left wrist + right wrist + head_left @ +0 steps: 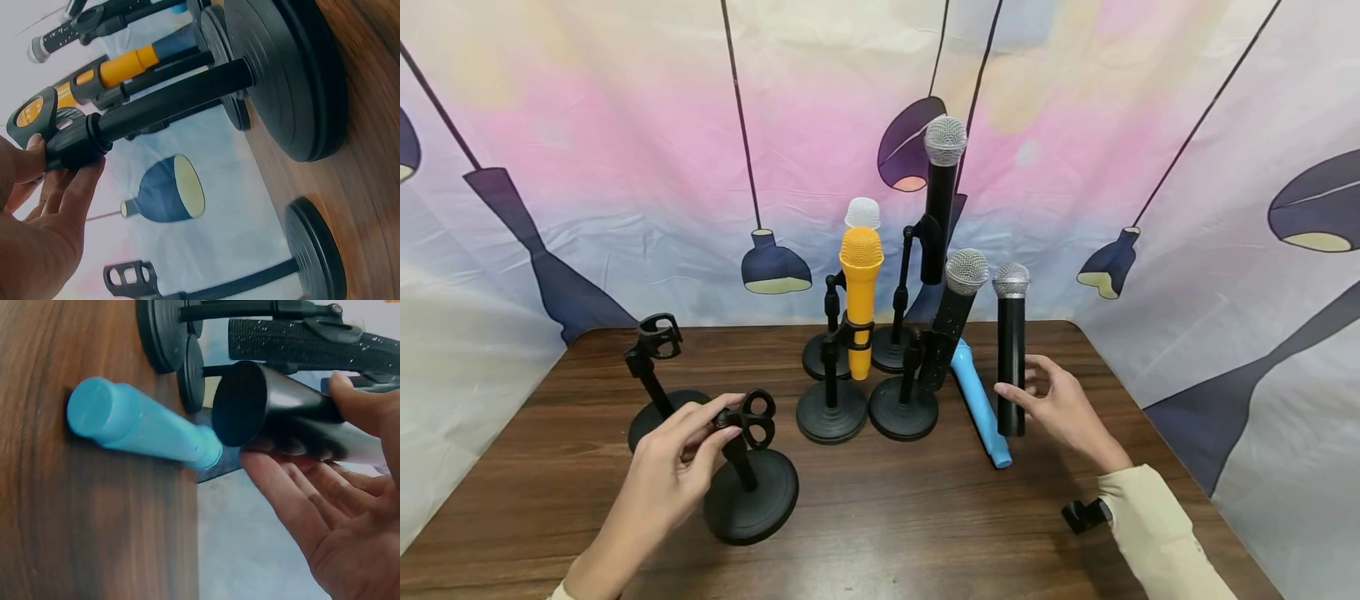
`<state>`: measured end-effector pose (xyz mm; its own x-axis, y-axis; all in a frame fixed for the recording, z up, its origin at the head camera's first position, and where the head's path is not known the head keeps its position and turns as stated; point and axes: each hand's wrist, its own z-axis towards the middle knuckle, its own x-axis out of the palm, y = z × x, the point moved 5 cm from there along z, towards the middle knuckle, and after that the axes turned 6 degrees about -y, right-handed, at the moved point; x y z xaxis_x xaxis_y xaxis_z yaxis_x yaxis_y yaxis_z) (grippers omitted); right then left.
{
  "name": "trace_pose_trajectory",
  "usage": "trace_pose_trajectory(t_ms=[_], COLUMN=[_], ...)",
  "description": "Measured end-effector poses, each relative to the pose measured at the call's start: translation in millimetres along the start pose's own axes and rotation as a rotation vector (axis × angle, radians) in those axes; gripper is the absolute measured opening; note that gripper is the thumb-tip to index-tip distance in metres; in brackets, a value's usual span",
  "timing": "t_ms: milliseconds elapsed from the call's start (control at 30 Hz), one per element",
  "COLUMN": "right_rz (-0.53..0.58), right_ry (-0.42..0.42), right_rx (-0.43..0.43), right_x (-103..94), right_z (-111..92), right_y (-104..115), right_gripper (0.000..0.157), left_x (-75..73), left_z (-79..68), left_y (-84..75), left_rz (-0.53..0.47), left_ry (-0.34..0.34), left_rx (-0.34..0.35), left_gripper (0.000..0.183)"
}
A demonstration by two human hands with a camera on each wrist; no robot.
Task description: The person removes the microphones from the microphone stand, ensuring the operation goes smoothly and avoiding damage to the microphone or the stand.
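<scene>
My left hand point(662, 475) pinches the top of a black desktop microphone stand point(752, 500), just below its two-ring holder, which has no microphone in it. The stand's round base is down on the table. At the right, my right hand point(1067, 412) holds a black microphone point(1011, 358) with a silver mesh head, upright with the head at the top. In the right wrist view, thumb and fingers lie on either side of its black body point(294, 406). A light-blue microphone point(981, 408) lies on the wooden table, just left of the held one.
Another stand point(662, 392) with a bare holder is at the left. Mid-table, stands carry a yellow microphone point(861, 283), a white-headed one point(862, 213), a speckled black one point(951, 325) and a tall black one point(938, 208). A printed cloth point(647, 167) hangs behind the table.
</scene>
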<state>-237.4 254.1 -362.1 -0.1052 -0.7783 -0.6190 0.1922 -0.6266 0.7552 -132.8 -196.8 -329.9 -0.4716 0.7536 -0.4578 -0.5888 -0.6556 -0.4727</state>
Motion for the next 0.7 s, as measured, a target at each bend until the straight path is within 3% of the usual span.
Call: trace_pose_trajectory(t_ms=[333, 700], right_rz=[-0.068, -0.096], right_ry=[0.043, 0.156], right_rx=[0.051, 0.13], right_x=[1.8, 14.2], right_z=[2.3, 2.9], right_y=[-19.4, -38.3], right_gripper=[0.074, 0.075], left_x=[-22.7, -45.9], left_z=[-10.4, -12.7], left_y=[15.8, 20.9], left_rz=[0.023, 0.106], left_ry=[-0.056, -0.072], left_rx=[-0.005, -0.003], left_gripper=[0.051, 0.051])
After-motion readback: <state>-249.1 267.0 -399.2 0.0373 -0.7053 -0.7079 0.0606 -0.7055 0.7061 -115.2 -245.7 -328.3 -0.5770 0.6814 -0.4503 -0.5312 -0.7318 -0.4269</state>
